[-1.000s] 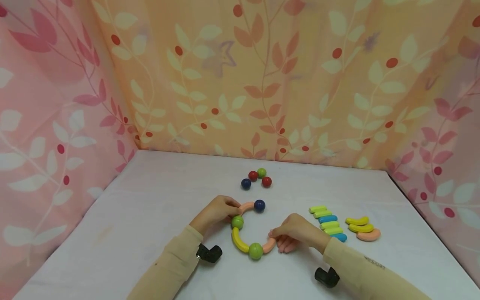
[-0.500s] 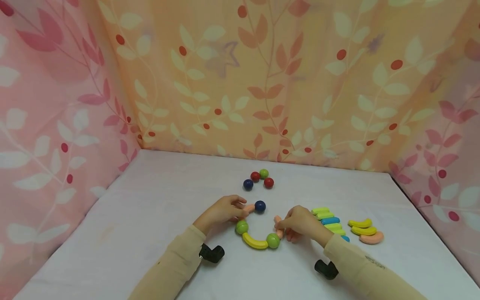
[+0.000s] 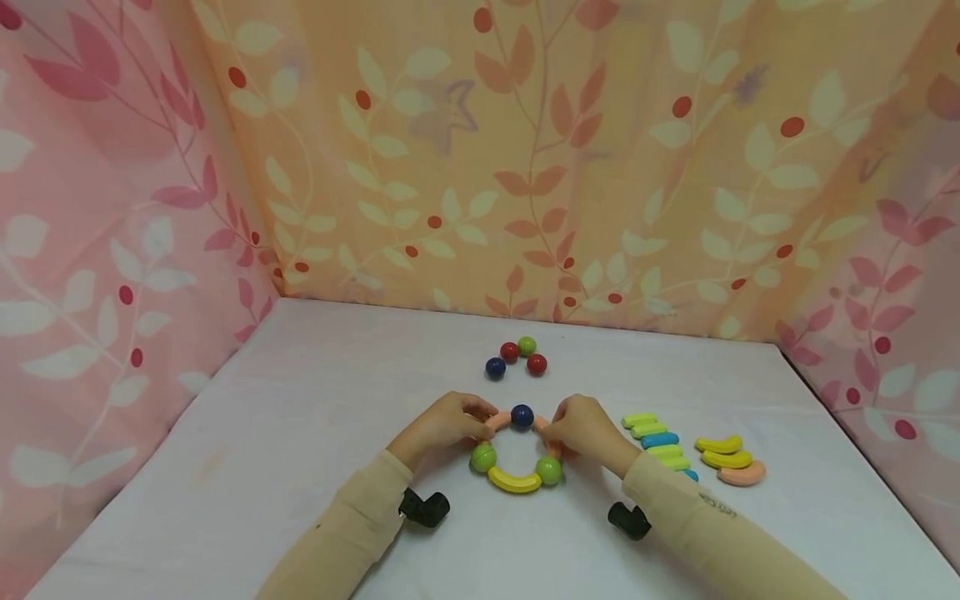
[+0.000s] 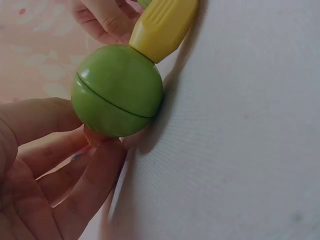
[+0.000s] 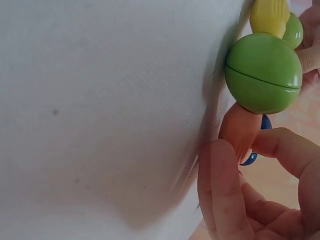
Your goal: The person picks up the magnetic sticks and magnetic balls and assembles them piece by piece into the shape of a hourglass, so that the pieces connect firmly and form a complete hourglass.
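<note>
A ring of curved pieces and balls lies on the white table. At its far side a dark blue ball (image 3: 522,416) sits between two curved peach pieces. My left hand (image 3: 448,425) pinches the left peach piece (image 3: 498,422), close to the left green ball (image 3: 483,457). The right peach piece (image 5: 241,129) is held between the thumb and fingers of my right hand (image 3: 590,432), which partly hides it in the head view. A curved yellow piece (image 3: 515,481) runs along the near side, from the left green ball to the right green ball (image 3: 549,470).
Beyond the ring lie a loose blue ball (image 3: 495,368), two red balls (image 3: 536,364) and a green ball (image 3: 527,346). Right of my right hand is a row of lime and blue pieces (image 3: 660,439), then yellow pieces (image 3: 726,459) and a peach piece (image 3: 742,474).
My right hand has swung its end of the chain up and away from me. The right peach piece now meets the blue ball, and the open arc has become a ring.
</note>
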Available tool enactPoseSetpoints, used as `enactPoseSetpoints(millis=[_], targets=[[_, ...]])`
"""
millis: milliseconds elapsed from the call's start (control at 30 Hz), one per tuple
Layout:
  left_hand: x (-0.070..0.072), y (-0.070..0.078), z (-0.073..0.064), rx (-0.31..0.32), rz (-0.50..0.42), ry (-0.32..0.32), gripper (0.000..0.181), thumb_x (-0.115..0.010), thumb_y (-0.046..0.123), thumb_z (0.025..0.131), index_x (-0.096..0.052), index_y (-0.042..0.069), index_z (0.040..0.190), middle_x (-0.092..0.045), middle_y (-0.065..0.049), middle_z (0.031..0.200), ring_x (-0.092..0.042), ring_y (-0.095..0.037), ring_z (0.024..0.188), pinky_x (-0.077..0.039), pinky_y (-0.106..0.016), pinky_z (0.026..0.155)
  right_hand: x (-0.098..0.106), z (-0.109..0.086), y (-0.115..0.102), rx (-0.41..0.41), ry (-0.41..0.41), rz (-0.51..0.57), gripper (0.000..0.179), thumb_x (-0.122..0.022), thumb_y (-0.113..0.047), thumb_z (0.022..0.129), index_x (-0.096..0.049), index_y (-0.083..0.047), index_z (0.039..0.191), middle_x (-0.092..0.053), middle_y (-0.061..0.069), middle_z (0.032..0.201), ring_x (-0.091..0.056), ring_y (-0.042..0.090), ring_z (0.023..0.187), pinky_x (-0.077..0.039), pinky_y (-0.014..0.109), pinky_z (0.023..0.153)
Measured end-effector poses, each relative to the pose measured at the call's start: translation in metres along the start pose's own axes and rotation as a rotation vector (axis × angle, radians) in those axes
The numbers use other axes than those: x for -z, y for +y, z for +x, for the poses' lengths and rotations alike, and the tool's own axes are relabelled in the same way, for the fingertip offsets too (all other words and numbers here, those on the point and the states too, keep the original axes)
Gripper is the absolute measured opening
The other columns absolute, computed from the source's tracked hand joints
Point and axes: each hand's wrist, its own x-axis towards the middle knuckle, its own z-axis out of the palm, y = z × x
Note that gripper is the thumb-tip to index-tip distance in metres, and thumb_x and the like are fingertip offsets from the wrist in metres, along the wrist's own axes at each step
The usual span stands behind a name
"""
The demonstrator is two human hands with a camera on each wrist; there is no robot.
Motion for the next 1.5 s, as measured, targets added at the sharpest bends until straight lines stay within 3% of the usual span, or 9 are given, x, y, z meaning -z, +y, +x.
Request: enactPoseSetpoints(millis=[267, 500, 700, 833, 967, 1200, 1500], targets=[[0.000, 0.001, 0.000, 0.005, -0.004, 0.023, 0.035, -0.077, 0.016, 0.083, -0.072, 0.014, 0.117, -0.068, -0.004, 0.110, -0.059, -0.018, 0.096, -0.054, -0.030, 0.086, 0.002, 0.004, 0.001, 0.040, 0.013, 0.020, 0.021, -0.078, -0.022, 0.084, -0.068, -0.004, 0.082, -0.063, 0.005, 0.068, -0.056, 0.015, 0.061, -0.047, 0.021, 0.054], [0.003, -0.003, 0.002, -0.003, -0.010, 0.043, 0.040, -0.077, 0.020, 0.084, -0.069, 0.013, 0.123, -0.068, -0.005, 0.120, -0.059, -0.019, 0.105, -0.053, -0.036, 0.095, 0.006, 0.013, 0.009, 0.036, 0.026, 0.120, 0.023, -0.076, -0.016, 0.086, -0.074, -0.001, 0.103, -0.069, 0.007, 0.086, -0.059, 0.016, 0.070, -0.052, 0.022, 0.061], [0.003, -0.002, 0.003, 0.013, -0.045, 0.055, 0.038, -0.078, 0.018, 0.084, -0.070, 0.014, 0.121, -0.067, -0.005, 0.121, -0.059, -0.019, 0.105, -0.054, -0.034, 0.095, 0.019, 0.018, 0.021, 0.052, -0.002, 0.175, 0.029, -0.077, -0.021, 0.086, -0.074, -0.002, 0.108, -0.073, 0.007, 0.098, -0.063, 0.014, 0.078, -0.057, 0.026, 0.071], [0.002, -0.003, 0.003, 0.016, -0.076, 0.052, 0.039, -0.078, 0.017, 0.085, -0.069, 0.012, 0.122, -0.066, -0.006, 0.123, -0.059, -0.018, 0.104, -0.055, -0.033, 0.094, 0.046, 0.022, 0.039, 0.061, 0.003, 0.217, 0.036, -0.077, -0.027, 0.087, -0.071, -0.005, 0.114, -0.073, 0.009, 0.110, -0.066, 0.017, 0.090, -0.058, 0.035, 0.086], [0.002, -0.004, 0.005, 0.026, -0.113, 0.065, 0.039, -0.077, 0.014, 0.085, -0.069, 0.010, 0.123, -0.068, -0.007, 0.121, -0.061, -0.016, 0.101, -0.057, -0.030, 0.091, 0.073, 0.022, 0.066, 0.071, -0.002, 0.173, 0.048, -0.075, -0.039, 0.088, -0.067, -0.007, 0.123, -0.069, 0.011, 0.122, -0.062, 0.024, 0.108, -0.052, 0.044, 0.097], [0.003, -0.004, 0.005, 0.025, -0.154, 0.078, 0.038, -0.077, 0.010, 0.085, -0.069, 0.006, 0.122, -0.070, -0.008, 0.114, -0.064, -0.013, 0.094, -0.059, -0.027, 0.085, 0.100, 0.014, 0.109, -0.082, -0.037, 0.102, 0.054, -0.073, -0.046, 0.087, -0.065, -0.011, 0.127, -0.062, 0.016, 0.133, -0.052, 0.036, 0.120, -0.038, 0.067, 0.103], [0.002, -0.005, 0.005, 0.043, -0.155, 0.071, 0.037, -0.075, 0.010, 0.086, -0.069, 0.007, 0.122, -0.069, -0.008, 0.114, -0.063, -0.016, 0.096, -0.059, -0.029, 0.088, 0.103, 0.019, 0.132, -0.074, -0.079, 0.119, 0.057, -0.077, -0.044, 0.084, -0.066, -0.007, 0.126, -0.066, 0.016, 0.128, -0.057, 0.029, 0.112, -0.044, 0.057, 0.103]])
